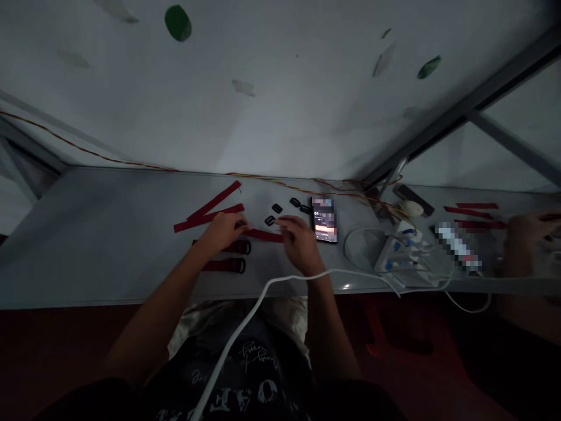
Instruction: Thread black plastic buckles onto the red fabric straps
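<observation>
Here, my left hand pinches the red strap, which lies between both hands, long axis left to right, while my right hand, whose grip I cannot tell, is nearer the black buckle just left of its fingertips.

A smudged pale wall backs the grey table.
</observation>
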`<action>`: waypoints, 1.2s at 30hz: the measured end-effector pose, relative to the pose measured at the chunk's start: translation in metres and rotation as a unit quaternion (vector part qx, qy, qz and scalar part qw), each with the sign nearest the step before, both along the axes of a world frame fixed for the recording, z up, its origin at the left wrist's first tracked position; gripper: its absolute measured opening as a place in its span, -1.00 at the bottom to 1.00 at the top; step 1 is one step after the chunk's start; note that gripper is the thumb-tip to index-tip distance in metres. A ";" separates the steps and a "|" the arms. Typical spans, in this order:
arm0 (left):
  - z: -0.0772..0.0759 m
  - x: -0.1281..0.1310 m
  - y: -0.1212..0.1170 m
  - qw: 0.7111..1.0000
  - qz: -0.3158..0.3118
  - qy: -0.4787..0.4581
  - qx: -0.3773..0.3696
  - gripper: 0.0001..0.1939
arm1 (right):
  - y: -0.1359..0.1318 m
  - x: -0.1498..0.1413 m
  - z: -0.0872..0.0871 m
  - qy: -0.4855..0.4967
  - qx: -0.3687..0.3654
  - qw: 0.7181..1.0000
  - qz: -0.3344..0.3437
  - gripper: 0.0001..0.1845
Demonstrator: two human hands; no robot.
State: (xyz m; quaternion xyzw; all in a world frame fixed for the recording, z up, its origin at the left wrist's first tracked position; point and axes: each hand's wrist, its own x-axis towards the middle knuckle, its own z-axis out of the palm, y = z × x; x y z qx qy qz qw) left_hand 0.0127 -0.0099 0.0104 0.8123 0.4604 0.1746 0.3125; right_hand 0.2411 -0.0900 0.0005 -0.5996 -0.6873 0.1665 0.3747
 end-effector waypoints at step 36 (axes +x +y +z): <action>0.012 0.013 -0.011 0.937 0.125 -0.296 -0.138 -0.63 | 0.010 -0.033 -0.023 0.347 -0.067 0.935 -0.021 -0.63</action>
